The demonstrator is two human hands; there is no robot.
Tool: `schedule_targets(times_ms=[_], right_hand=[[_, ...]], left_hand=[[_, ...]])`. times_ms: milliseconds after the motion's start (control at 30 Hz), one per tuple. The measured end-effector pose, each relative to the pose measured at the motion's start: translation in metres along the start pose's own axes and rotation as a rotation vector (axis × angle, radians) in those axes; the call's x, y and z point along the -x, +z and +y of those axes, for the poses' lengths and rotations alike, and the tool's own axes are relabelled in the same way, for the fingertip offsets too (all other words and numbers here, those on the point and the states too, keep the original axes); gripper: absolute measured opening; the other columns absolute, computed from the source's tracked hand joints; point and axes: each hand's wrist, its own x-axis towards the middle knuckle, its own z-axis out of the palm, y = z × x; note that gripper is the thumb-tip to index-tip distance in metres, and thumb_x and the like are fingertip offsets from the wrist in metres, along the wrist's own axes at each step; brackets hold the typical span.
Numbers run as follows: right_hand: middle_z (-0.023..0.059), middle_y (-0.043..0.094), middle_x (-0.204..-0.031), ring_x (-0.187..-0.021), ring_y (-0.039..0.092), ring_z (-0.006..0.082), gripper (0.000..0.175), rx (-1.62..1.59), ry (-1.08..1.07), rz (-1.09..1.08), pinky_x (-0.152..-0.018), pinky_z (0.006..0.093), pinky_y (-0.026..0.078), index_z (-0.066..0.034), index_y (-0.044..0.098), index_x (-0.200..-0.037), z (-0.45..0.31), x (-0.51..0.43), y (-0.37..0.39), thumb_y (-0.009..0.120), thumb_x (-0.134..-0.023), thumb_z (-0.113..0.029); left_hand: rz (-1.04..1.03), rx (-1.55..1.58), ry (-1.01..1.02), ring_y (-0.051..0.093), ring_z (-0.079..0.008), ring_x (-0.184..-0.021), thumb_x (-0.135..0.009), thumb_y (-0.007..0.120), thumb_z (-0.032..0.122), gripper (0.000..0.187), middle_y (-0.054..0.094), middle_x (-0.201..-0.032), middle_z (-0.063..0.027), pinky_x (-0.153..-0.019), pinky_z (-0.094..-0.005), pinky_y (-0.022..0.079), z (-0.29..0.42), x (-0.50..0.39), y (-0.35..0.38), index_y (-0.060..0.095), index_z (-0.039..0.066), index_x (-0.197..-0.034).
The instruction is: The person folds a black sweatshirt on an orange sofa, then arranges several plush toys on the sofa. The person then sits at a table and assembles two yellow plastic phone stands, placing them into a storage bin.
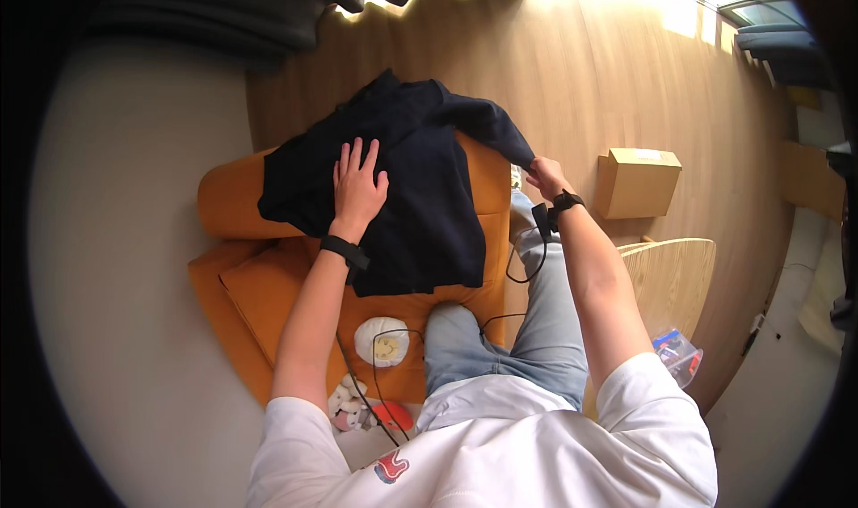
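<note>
A dark navy long-sleeved garment [422,193] lies spread over the seat and armrest of an orange sofa [496,240]. My left hand [360,185] rests flat on its left part, fingers apart and holding nothing. At the right, my right hand [546,176] grips the end of the garment's sleeve, which stretches out past the sofa's edge. The garment's collar end points away from me, over the armrest. Both wrists wear black bands, and a cable hangs from a small black device at the right wrist.
A cardboard box [637,185] stands on the wooden floor to the right, near a light wooden tabletop [670,280] and a clear plastic container [680,360]. A round white plush [382,342] and thin cables lie on the sofa near my leg. Dark curtains [221,12] hang beyond.
</note>
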Motion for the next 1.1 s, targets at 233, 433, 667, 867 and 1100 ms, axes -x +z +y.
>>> schedule_targets(times_ms=[233,433,667,867,1100], right_hand=[[0.0049,0.063,-0.099,-0.089,0.061,0.0144,0.06,-0.103,-0.321,0.174,-0.08,0.0334,0.056,-0.0018,0.05,-0.143,-0.068,0.064,-0.011,0.06,-0.084,-0.006],[0.0072,0.065,-0.111,-0.093,0.062,0.013,0.064,-0.092,-0.638,0.22,-0.083,0.0313,0.054,0.0016,0.043,-0.148,-0.128,0.13,-0.004,0.06,-0.087,-0.007],[0.002,0.06,-0.092,-0.085,0.058,0.0098,0.063,0.076,-0.995,0.109,-0.078,0.0251,0.05,0.0049,0.042,-0.148,-0.188,0.208,0.055,0.059,-0.089,-0.007],[-0.0025,0.056,-0.074,-0.067,0.049,0.0062,0.059,0.359,-1.216,0.007,-0.065,0.0225,0.044,-0.0046,0.054,-0.143,-0.198,0.3,0.146,0.059,-0.085,-0.007],[0.0065,0.056,-0.086,-0.071,0.053,0.0122,0.057,0.692,-1.417,-0.173,-0.08,0.0275,0.048,-0.0033,0.058,-0.138,-0.162,0.335,0.239,0.057,-0.081,-0.004]], left_hand=[[-0.021,0.107,-0.036,0.025,-0.0379,-0.149,-0.092,0.062,0.026,0.07,0.031,-0.16,-0.0188,-0.119,-0.0543,0.025,-0.005,0.019,-0.022,0.034,0.016,-0.155],[0.002,0.183,-0.08,0.026,-0.0391,-0.148,-0.092,0.062,0.028,0.072,0.03,-0.16,-0.0199,-0.119,-0.0524,0.026,-0.015,0.039,-0.055,0.031,0.016,-0.156],[0.138,0.418,-0.061,0.034,-0.0385,-0.145,-0.091,0.063,0.027,0.071,0.037,-0.156,-0.0217,-0.118,-0.0452,0.032,-0.022,0.054,-0.097,0.034,0.012,-0.154],[0.261,0.766,-0.063,0.047,-0.0367,-0.137,-0.091,0.065,0.022,0.065,0.048,-0.148,-0.0219,-0.112,-0.0419,0.041,-0.024,0.066,-0.125,0.041,0.006,-0.15],[0.282,1.235,-0.185,0.055,-0.0281,-0.129,-0.094,0.063,0.017,0.059,0.055,-0.142,-0.0188,-0.104,-0.0376,0.047,-0.046,0.078,-0.135,0.042,0.004,-0.148]])
